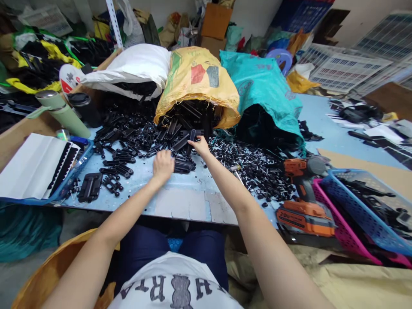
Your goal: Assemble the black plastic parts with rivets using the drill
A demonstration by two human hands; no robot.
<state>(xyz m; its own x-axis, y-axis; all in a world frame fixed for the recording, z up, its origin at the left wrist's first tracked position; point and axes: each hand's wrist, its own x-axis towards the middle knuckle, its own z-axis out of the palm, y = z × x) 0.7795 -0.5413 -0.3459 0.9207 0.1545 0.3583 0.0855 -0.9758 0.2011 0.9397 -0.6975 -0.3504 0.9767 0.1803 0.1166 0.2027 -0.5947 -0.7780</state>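
My left hand [162, 165] lies on the blue table [180, 201], fingers curled over a small stack of black plastic parts [184, 165]. My right hand [200, 146] reaches further back and pinches a long black plastic part [192, 138] at the mouth of the yellow sack [196, 81]. Several more black parts [128, 133] are scattered to the left, and a heap of small black pieces and screws [254, 167] lies to the right.
A white sack [135, 64] and a teal sack [260, 90] flank the yellow one. An orange cordless drill [304, 193] stands at the right beside blue [363, 206] and pink baskets. A green flask [62, 112] and a blue tray [75, 169] are at the left.
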